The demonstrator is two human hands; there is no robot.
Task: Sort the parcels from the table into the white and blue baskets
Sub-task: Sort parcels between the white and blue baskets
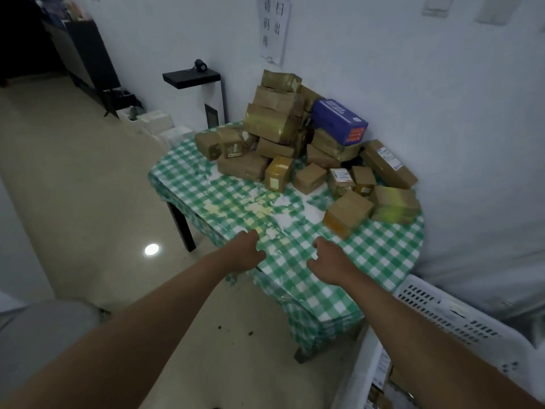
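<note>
A table (206, 202) under a green-and-white checked cloth stands in the corner against the white wall (442, 113). The parcels (277, 125), brown taped boxes, are heaped at the table's far side against the wall, with smaller ones spread along the right toward the near edge. A blue box (339, 121) sits tilted on top of the heap. The nearest brown box (348, 213) lies apart from the heap, ahead of the right hand. The white basket (460, 317), with slotted walls, stands at lower right just beside the table; some parcels show inside its near corner. A sheet of paper (274, 28) hangs on the wall above the heap. Both arms reach over the table's near edge. The left hand (247, 252) and right hand (330, 261) hover there, fingers loosely curled downward, holding nothing.
</note>
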